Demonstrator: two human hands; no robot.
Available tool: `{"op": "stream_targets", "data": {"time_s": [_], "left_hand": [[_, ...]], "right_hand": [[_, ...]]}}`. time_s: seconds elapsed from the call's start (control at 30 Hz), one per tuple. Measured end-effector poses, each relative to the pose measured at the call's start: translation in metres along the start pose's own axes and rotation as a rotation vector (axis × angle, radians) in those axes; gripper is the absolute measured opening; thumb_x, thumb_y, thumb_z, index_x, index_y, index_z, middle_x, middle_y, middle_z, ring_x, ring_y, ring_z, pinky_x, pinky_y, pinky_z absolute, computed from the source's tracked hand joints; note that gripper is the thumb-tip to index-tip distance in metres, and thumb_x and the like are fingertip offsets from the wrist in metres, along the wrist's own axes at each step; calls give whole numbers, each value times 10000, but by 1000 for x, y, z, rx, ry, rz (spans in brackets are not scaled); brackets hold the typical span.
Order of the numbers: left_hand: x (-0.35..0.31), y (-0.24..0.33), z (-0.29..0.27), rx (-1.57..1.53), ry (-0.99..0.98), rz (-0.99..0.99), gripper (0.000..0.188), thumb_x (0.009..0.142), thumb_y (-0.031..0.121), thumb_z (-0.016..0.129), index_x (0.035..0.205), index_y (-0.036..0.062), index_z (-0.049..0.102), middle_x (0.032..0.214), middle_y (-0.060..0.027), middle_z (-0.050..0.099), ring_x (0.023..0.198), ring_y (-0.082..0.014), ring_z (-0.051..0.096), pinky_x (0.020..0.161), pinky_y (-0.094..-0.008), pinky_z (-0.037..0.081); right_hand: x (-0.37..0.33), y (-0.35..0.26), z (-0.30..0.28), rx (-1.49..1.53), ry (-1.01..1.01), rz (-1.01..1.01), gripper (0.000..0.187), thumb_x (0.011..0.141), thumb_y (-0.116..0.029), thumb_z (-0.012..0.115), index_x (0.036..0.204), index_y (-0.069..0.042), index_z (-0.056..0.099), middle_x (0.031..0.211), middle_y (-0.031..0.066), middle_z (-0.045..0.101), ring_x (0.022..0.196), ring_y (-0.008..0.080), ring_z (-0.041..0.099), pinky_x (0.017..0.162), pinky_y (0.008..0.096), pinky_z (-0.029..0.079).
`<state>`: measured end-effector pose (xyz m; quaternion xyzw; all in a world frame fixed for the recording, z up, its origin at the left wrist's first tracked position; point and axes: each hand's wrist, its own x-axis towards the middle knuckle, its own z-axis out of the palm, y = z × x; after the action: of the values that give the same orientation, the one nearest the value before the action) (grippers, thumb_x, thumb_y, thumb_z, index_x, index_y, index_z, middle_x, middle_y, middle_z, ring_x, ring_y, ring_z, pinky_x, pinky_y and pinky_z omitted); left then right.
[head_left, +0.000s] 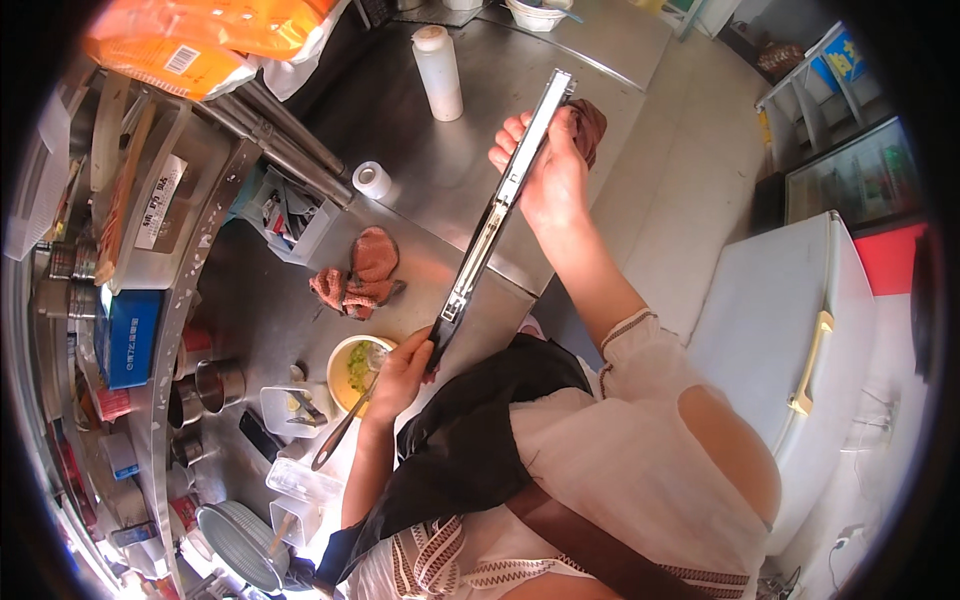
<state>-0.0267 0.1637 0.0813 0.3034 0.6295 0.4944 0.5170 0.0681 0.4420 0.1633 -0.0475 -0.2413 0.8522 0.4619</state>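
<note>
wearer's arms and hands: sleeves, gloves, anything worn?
Both hands bare: no gloves, rings or watch visible on the left hand or right hand. Forearms uncovered. The right arm ends in a short, sheer white sleeve with a brown patterned cuff band.

White squeeze bottle [437,72], tape roll [372,179], crumpled reddish rag [362,274], yellow bowl [342,360], white chest freezer [790,340], blue box [128,337]

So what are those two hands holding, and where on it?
A long flat metal rail: the left hand holds its lower end, the right hand, with a brown cloth, its upper part.
</note>
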Motion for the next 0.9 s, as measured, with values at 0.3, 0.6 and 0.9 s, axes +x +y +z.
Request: {"op": "stream_targets", "data": {"time_s": [0.3, 0.6, 0.9], "left_hand": [[5, -19, 4, 301, 43, 88, 304, 928, 205, 492, 1133, -15, 540, 885, -82, 620, 842, -124, 578, 744, -257, 451], [-2, -65, -17, 920, 334, 221, 278, 796, 181, 615, 1023, 21, 610, 952, -164, 610, 963, -335, 528, 867, -412, 404], [-17, -8, -12, 567, 286, 264, 721, 683, 224, 752, 1284, 38, 400, 1201, -154, 508, 1142, -322, 460, 971, -383, 360]], "right_hand": [[7, -1, 11, 195, 137, 41, 393, 957, -387, 347, 786, -33, 373, 722, 47, 325, 633, 167, 307, 554, 275, 321], [16, 21, -30, 380, 299, 159, 274, 939, -250, 349, 767, -38, 375, 658, 32, 305, 588, 160, 307, 542, 280, 341], [0, 81, -48, 334, 468, 323, 341, 947, -307, 355, 741, -37, 386, 635, 55, 356, 559, 183, 354, 528, 300, 376]]}}
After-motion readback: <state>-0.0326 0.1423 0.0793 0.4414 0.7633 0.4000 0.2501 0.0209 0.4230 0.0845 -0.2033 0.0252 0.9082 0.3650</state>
